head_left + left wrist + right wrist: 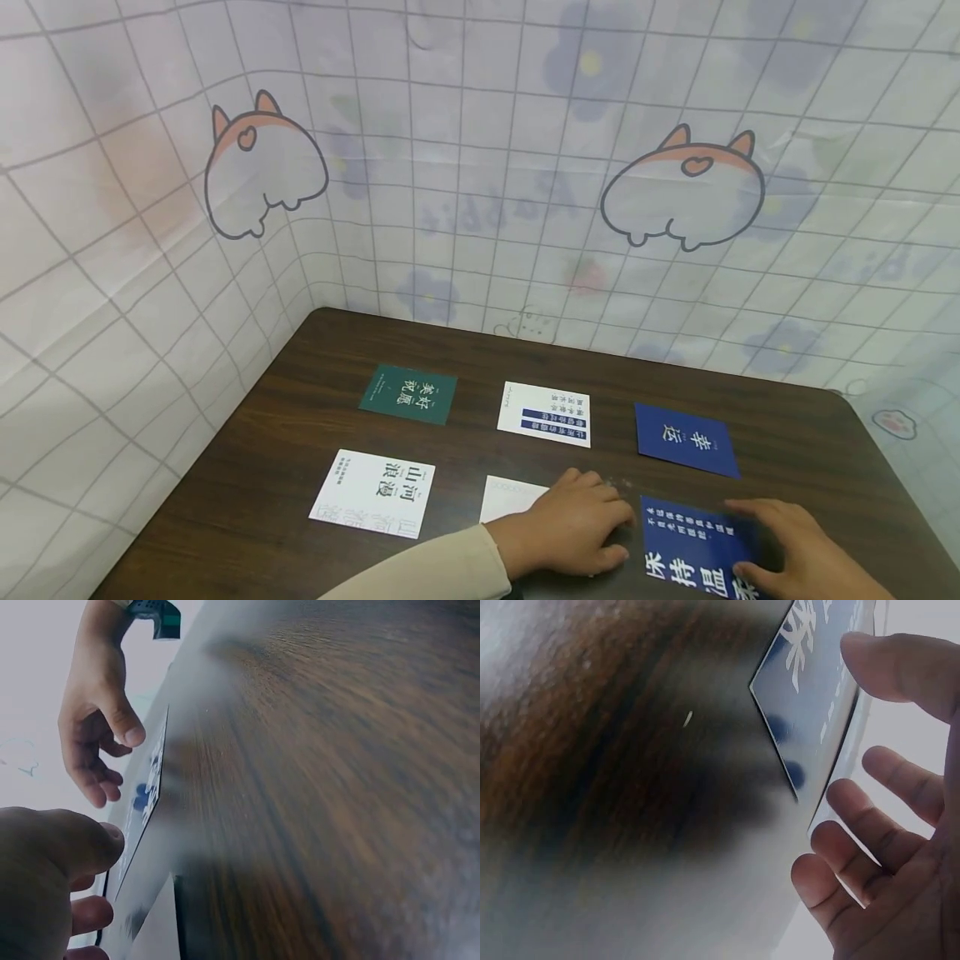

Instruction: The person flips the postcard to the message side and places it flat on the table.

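My left hand is above the front middle of the table, with its forearm partly hiding a white card. Its fingers are loosely bent and grip nothing. At the right, my right hand hovers over a dark blue card with large white characters and covers its right edge. In the right wrist view, the fingers of that hand are spread and apart from the blue card. The left wrist view also shows the right hand beyond the left thumb.
On the dark wooden table lie a green card, a white card with blue bands, a blue card and a white card with dark characters. White gridded cloth hangs behind and at the sides.
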The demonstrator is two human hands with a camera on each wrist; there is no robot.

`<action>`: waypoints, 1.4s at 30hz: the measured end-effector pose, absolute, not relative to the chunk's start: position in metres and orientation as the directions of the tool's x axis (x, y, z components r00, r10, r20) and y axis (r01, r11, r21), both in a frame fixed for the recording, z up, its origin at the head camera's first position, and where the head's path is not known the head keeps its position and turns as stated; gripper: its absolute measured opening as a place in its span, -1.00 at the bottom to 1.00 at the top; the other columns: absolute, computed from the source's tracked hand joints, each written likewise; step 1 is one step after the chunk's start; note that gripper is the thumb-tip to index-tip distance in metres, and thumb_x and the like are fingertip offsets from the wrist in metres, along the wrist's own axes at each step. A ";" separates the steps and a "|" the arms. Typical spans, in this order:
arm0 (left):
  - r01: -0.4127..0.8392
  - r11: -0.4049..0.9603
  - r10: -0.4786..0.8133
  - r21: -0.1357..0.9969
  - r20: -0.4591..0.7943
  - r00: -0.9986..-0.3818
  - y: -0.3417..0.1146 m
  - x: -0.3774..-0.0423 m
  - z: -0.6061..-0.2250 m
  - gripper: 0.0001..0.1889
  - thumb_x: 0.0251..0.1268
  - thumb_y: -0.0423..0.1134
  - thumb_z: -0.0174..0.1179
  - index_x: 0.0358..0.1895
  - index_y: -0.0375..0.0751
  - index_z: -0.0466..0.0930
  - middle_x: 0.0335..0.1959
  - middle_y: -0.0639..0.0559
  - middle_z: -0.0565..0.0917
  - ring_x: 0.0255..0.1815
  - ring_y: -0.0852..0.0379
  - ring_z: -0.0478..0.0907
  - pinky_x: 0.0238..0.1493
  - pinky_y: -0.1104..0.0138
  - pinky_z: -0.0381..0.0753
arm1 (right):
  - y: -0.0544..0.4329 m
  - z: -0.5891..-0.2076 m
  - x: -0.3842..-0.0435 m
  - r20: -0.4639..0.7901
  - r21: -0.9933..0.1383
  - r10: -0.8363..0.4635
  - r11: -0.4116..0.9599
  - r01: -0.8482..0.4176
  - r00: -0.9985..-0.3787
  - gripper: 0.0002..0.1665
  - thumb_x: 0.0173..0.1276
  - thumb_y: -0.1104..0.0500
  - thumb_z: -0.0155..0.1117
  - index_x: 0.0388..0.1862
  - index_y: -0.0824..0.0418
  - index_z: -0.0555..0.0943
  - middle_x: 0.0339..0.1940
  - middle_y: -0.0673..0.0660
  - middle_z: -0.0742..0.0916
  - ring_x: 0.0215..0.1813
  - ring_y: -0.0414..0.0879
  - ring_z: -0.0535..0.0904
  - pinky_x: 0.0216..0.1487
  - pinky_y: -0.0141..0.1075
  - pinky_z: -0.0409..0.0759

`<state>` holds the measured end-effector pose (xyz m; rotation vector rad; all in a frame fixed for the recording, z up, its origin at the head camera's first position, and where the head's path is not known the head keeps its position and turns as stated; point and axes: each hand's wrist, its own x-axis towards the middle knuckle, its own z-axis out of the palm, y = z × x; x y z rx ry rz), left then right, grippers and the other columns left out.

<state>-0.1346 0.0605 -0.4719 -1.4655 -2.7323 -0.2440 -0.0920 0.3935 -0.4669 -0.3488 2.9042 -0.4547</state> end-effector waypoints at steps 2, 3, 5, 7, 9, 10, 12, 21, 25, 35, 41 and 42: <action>0.825 0.550 0.821 0.127 0.099 -0.563 0.063 -0.135 -0.473 -0.65 0.36 0.21 0.24 0.14 0.31 0.63 0.03 0.42 0.57 0.06 0.33 0.40 0.04 0.37 0.30 | 0.396 -0.468 -0.091 -0.113 -0.317 -0.278 0.920 -0.231 -0.954 -0.10 0.02 -0.09 0.68 0.31 0.22 0.55 0.18 0.33 0.62 0.19 0.41 0.47 0.05 0.41 0.43; 0.823 0.554 0.818 0.128 0.101 -0.566 0.064 -0.134 -0.473 -0.65 0.36 0.22 0.24 0.14 0.32 0.63 0.04 0.41 0.57 0.07 0.33 0.39 0.04 0.36 0.29 | 0.396 -0.469 -0.091 -0.108 -0.314 -0.283 0.919 -0.237 -0.953 -0.10 0.01 -0.10 0.68 0.30 0.23 0.56 0.18 0.32 0.62 0.18 0.41 0.47 0.04 0.41 0.44; 0.818 0.561 0.813 0.129 0.103 -0.574 0.066 -0.134 -0.473 -0.63 0.36 0.22 0.24 0.16 0.31 0.63 0.06 0.39 0.56 0.09 0.32 0.39 0.05 0.35 0.29 | 0.397 -0.469 -0.091 -0.104 -0.312 -0.287 0.919 -0.243 -0.952 -0.09 0.00 -0.09 0.68 0.29 0.23 0.56 0.16 0.31 0.63 0.18 0.41 0.48 0.04 0.41 0.44; 0.812 0.568 0.807 0.133 0.103 -0.581 0.067 -0.133 -0.473 -0.61 0.36 0.23 0.23 0.18 0.29 0.62 0.09 0.37 0.55 0.12 0.32 0.37 0.06 0.35 0.28 | 0.398 -0.470 -0.091 -0.113 -0.310 -0.285 0.920 -0.238 -0.952 -0.09 0.00 -0.10 0.68 0.29 0.24 0.56 0.16 0.32 0.63 0.17 0.41 0.48 0.04 0.41 0.44; 0.809 0.573 0.804 0.129 0.101 -0.586 0.069 -0.132 -0.472 -0.59 0.37 0.24 0.22 0.20 0.27 0.61 0.12 0.35 0.56 0.13 0.31 0.38 0.07 0.34 0.29 | 0.398 -0.470 -0.090 -0.129 -0.310 -0.275 0.924 -0.225 -0.953 -0.07 0.00 -0.11 0.68 0.30 0.23 0.55 0.17 0.32 0.62 0.18 0.41 0.47 0.05 0.41 0.44; 0.807 0.576 0.803 0.128 0.098 -0.588 0.070 -0.132 -0.472 -0.58 0.37 0.24 0.21 0.21 0.26 0.60 0.13 0.34 0.56 0.13 0.30 0.38 0.08 0.33 0.29 | 0.398 -0.470 -0.090 -0.132 -0.312 -0.274 0.924 -0.222 -0.953 -0.07 0.00 -0.11 0.68 0.31 0.24 0.54 0.17 0.32 0.62 0.18 0.41 0.47 0.05 0.41 0.44; 0.803 0.582 0.799 0.126 0.093 -0.594 0.071 -0.131 -0.472 -0.56 0.37 0.25 0.21 0.23 0.26 0.58 0.14 0.33 0.55 0.13 0.30 0.38 0.09 0.32 0.29 | 0.398 -0.471 -0.090 -0.142 -0.318 -0.269 0.924 -0.213 -0.953 -0.06 0.00 -0.12 0.68 0.31 0.23 0.53 0.18 0.33 0.61 0.18 0.41 0.47 0.04 0.41 0.45; 0.785 0.605 0.780 0.132 0.099 -0.618 0.079 -0.132 -0.474 -0.49 0.36 0.32 0.18 0.27 0.25 0.54 0.16 0.31 0.54 0.15 0.29 0.35 0.09 0.30 0.26 | 0.401 -0.472 -0.085 -0.143 -0.331 -0.258 0.922 -0.199 -0.956 -0.06 0.01 -0.11 0.68 0.32 0.21 0.52 0.18 0.34 0.60 0.18 0.41 0.46 0.01 0.41 0.47; 0.757 0.641 0.752 0.127 0.092 -0.653 0.084 -0.133 -0.477 -0.44 0.30 0.40 0.18 0.25 0.24 0.55 0.11 0.29 0.51 0.12 0.28 0.32 0.10 0.23 0.24 | 0.403 -0.473 -0.083 -0.095 -0.323 -0.278 0.917 -0.235 -0.956 -0.05 -0.04 -0.13 0.70 0.30 0.21 0.54 0.16 0.31 0.63 0.16 0.40 0.48 0.00 0.40 0.47; 0.719 0.682 0.720 0.135 0.048 -0.692 0.087 -0.132 -0.477 -0.24 0.20 0.53 0.14 0.34 0.17 0.51 0.17 0.22 0.47 0.15 0.23 0.28 0.08 0.19 0.20 | 0.406 -0.477 -0.084 -0.089 -0.289 -0.262 0.930 -0.227 -0.961 -0.02 -0.07 -0.17 0.70 0.29 0.21 0.55 0.15 0.32 0.63 0.16 0.45 0.47 0.00 0.43 0.44; 0.713 0.689 0.716 0.133 0.033 -0.698 0.090 -0.133 -0.479 -0.21 0.19 0.55 0.12 0.37 0.17 0.48 0.15 0.23 0.46 0.13 0.22 0.27 0.09 0.17 0.20 | 0.411 -0.480 -0.086 -0.134 -0.263 -0.218 0.948 -0.177 -0.967 0.01 -0.05 -0.23 0.68 0.30 0.24 0.54 0.17 0.39 0.58 0.16 0.50 0.42 -0.03 0.45 0.43; 0.712 0.691 0.714 0.127 0.032 -0.699 0.090 -0.133 -0.479 -0.21 0.18 0.55 0.12 0.37 0.18 0.49 0.15 0.23 0.46 0.14 0.22 0.27 0.09 0.16 0.20 | 0.411 -0.480 -0.085 -0.135 -0.263 -0.215 0.949 -0.174 -0.967 0.02 -0.05 -0.24 0.67 0.30 0.25 0.54 0.16 0.39 0.58 0.16 0.50 0.42 -0.04 0.44 0.44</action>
